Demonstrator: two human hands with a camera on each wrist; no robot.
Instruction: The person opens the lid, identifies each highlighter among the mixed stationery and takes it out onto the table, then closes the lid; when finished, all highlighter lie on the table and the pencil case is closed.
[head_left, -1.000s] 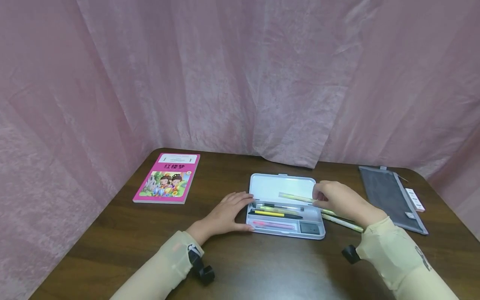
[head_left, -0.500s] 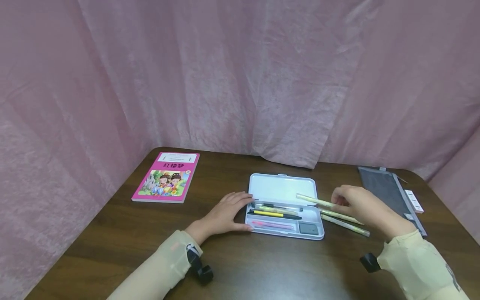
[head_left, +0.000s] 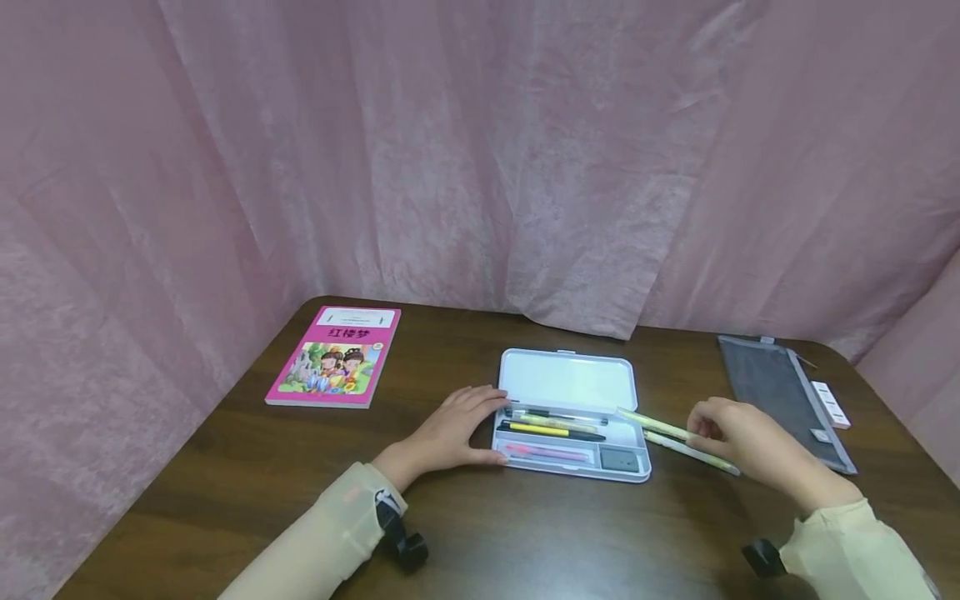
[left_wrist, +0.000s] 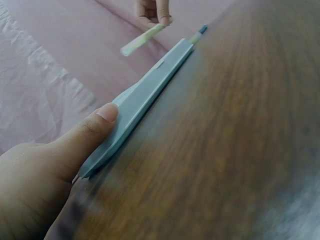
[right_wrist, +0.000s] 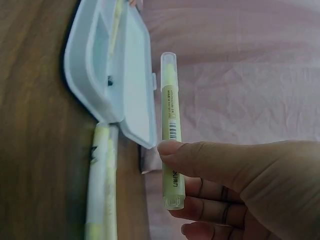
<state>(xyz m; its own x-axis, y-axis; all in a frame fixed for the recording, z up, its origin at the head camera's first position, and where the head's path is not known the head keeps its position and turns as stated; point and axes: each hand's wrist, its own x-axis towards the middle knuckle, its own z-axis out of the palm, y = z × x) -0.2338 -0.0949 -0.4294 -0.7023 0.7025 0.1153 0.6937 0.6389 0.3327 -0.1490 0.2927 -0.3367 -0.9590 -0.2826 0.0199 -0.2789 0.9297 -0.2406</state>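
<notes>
In the head view an open pale-blue pencil case [head_left: 566, 379] lies on the table. My left hand [head_left: 450, 429] holds its left end, thumb at the front wall and fingers toward the hinge side. In the right wrist view, my right hand [right_wrist: 220, 180] pinches a yellow-green highlighter [right_wrist: 172, 107] with a clear cap between thumb and fingers. That highlighter is right of the case, its far end near the case's right edge. Inside the case lie several pens, including a yellow-and-black pen [head_left: 551, 429], pink sticks [head_left: 547, 452] and a dark grey block [head_left: 618, 458].
Two similar pale pens [right_wrist: 97, 175] lie on the table against the case's right end. Farther right are a grey mesh zip pouch [head_left: 780, 400] and a small white box [head_left: 831, 405]. A pink book [head_left: 333, 358] lies at the left. Pink curtain [head_left: 480, 167] hangs behind.
My right hand has moved right and slightly nearer, drawing the highlighter from over the case's lid toward the pens on the table. My left hand stays on the case.
</notes>
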